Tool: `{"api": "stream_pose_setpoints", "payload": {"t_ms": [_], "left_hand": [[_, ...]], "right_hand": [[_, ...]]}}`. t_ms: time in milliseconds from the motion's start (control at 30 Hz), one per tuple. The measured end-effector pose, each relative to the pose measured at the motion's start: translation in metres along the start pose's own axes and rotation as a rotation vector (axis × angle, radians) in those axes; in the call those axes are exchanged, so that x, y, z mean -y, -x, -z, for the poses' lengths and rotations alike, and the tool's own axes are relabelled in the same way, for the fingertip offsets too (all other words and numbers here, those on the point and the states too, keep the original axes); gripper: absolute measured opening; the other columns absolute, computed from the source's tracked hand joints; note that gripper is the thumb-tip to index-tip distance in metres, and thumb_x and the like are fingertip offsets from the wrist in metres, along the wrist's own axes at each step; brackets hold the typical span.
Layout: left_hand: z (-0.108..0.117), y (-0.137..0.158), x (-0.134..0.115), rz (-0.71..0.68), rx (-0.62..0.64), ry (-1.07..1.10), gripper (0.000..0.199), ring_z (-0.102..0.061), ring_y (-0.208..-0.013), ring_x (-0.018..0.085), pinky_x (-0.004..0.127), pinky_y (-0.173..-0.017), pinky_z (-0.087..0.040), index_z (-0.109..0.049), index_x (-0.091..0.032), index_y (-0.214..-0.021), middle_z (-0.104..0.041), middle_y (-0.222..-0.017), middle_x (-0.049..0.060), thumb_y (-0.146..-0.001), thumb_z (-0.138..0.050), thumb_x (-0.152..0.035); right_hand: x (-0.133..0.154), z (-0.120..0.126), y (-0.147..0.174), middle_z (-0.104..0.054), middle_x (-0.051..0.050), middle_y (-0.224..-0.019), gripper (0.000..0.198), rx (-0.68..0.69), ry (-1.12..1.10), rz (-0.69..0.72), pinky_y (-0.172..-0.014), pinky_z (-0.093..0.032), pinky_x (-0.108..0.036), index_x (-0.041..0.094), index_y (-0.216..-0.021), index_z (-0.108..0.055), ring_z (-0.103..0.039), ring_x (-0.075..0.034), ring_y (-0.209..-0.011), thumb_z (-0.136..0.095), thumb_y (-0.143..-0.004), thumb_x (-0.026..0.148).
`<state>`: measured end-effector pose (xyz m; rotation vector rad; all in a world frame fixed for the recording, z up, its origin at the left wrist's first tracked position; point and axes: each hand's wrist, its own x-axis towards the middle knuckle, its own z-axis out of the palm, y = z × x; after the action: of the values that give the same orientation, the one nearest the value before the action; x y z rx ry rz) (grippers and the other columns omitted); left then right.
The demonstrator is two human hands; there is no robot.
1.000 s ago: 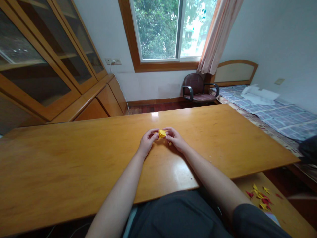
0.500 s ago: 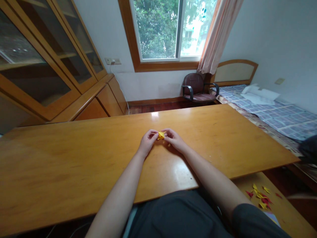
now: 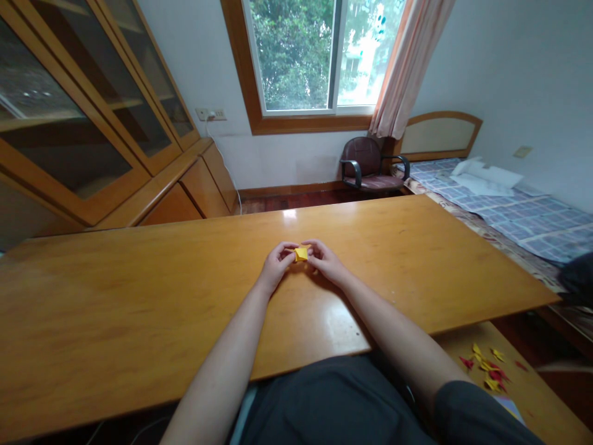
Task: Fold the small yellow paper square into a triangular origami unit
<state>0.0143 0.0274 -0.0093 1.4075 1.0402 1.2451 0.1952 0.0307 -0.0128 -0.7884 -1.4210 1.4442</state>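
Observation:
A small piece of folded yellow paper (image 3: pixel 301 254) is held between my two hands, just above the middle of the wooden table (image 3: pixel 139 309). My left hand (image 3: pixel 278 262) pinches its left side with thumb and fingertips. On the other side, my right hand (image 3: pixel 323 258) grips the right edge the same way. The paper looks like a compact, squarish folded shape. Its finer creases are too small to make out, and the fingertips cover both its ends.
At the lower right, a lower wooden surface (image 3: pixel 546 395) carries several red and yellow folded paper pieces (image 3: pixel 491 369). A bed (image 3: pixel 532 210) stands to the right, an armchair (image 3: pixel 368 164) beyond the table, and a glass-doored cabinet (image 3: pixel 152 154) at the left.
The yellow folded paper has turned slightly between my fingers and now shows a flatter, squarer face. Both hands stay in nearly the same place.

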Motion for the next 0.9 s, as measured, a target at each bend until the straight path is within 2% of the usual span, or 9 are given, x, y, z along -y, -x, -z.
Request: {"api": "stream_pose_setpoints", "payload": {"t_ms": [200, 433, 567, 767, 900], "left_hand": [[-0.0004, 0.0007, -0.0013, 0.022, 0.025, 0.042, 0.033, -0.064, -0.076, 0.017, 0.028, -0.072, -0.05, -0.063, -0.017, -0.101, -0.068, -0.083, 0.003, -0.073, -0.069, -0.034], [-0.0038, 0.001, -0.003, 0.009, 0.005, 0.021, 0.031, -0.064, -0.079, 0.017, 0.029, -0.074, -0.051, -0.064, -0.017, -0.098, -0.068, -0.085, 0.004, -0.069, -0.071, -0.027], [-0.0042, 0.0008, -0.003, -0.008, -0.007, -0.02, 0.027, -0.064, -0.081, 0.017, 0.028, -0.076, -0.051, -0.066, -0.017, -0.095, -0.068, -0.087, 0.004, -0.069, -0.069, -0.025], [-0.0037, -0.0006, -0.0017, -0.033, -0.042, -0.073, 0.019, -0.064, -0.077, 0.016, 0.028, -0.076, -0.05, -0.066, -0.018, -0.09, -0.068, -0.082, 0.002, -0.073, -0.068, -0.027], [-0.0029, -0.002, 0.0008, -0.059, -0.082, -0.091, 0.019, -0.064, -0.077, 0.016, 0.028, -0.074, -0.051, -0.067, -0.017, -0.089, -0.068, -0.086, 0.003, -0.075, -0.067, -0.03]], "right_hand": [[-0.0048, 0.0003, -0.0035, -0.054, 0.003, -0.08, 0.037, -0.116, 0.048, 0.055, -0.055, -0.038, -0.022, 0.022, -0.111, -0.052, -0.047, -0.009, -0.061, -0.062, -0.076, 0.026], [-0.004, 0.0003, -0.0042, -0.06, 0.0, -0.088, 0.027, -0.16, 0.174, 0.079, -0.062, -0.042, -0.024, 0.021, -0.101, -0.054, -0.052, -0.011, -0.069, -0.059, -0.076, 0.025], [-0.0012, -0.0017, -0.0028, -0.061, 0.001, -0.087, 0.025, -0.17, 0.232, 0.069, -0.061, -0.042, -0.025, 0.021, -0.099, -0.054, -0.052, -0.011, -0.065, -0.059, -0.075, 0.025], [0.0008, -0.0032, -0.0004, -0.057, 0.004, -0.074, 0.02, -0.175, 0.277, 0.002, -0.056, -0.04, -0.024, 0.022, -0.096, -0.055, -0.05, -0.012, -0.06, -0.059, -0.077, 0.025], [-0.0006, -0.0032, -0.0007, -0.057, 0.002, -0.08, 0.02, -0.192, 0.285, 0.003, -0.054, -0.04, -0.023, 0.021, -0.096, -0.055, -0.05, -0.011, -0.062, -0.061, -0.077, 0.026]]}}
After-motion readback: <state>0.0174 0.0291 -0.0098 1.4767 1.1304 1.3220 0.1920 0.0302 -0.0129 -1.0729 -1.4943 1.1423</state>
